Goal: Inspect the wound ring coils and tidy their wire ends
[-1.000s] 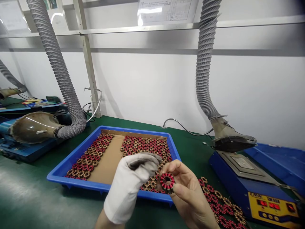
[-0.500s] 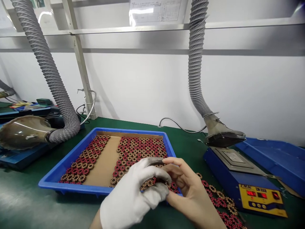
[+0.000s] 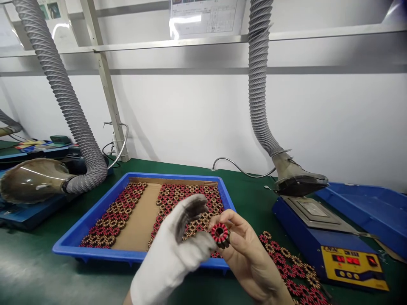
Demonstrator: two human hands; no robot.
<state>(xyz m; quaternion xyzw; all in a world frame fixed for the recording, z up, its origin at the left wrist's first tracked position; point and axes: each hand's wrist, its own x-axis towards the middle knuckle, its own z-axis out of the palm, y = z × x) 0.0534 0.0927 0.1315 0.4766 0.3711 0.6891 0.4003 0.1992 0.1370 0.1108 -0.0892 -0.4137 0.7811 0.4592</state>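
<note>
My bare right hand (image 3: 251, 258) pinches a small round red-and-black wound coil (image 3: 220, 234) between thumb and fingers, just above the near right edge of the blue tray (image 3: 82, 224). My left hand (image 3: 178, 250), in a white glove with grey fingertips, is raised right beside the coil, fingers spread and curled, thumb close against it. The tray holds several rows of similar red-and-tan coils (image 3: 187, 199) laid on brown cardboard.
More coils (image 3: 286, 262) lie loose on the green mat to the right of the tray. A blue heating unit with a yellow panel (image 3: 330, 237) sits at right under a grey extraction hose (image 3: 260, 93). A second hose with a funnel hood (image 3: 34, 180) is at left.
My gloved left hand, which covered the coil half a second ago, has lifted and opened. The coil is visible again in my right fingers.
</note>
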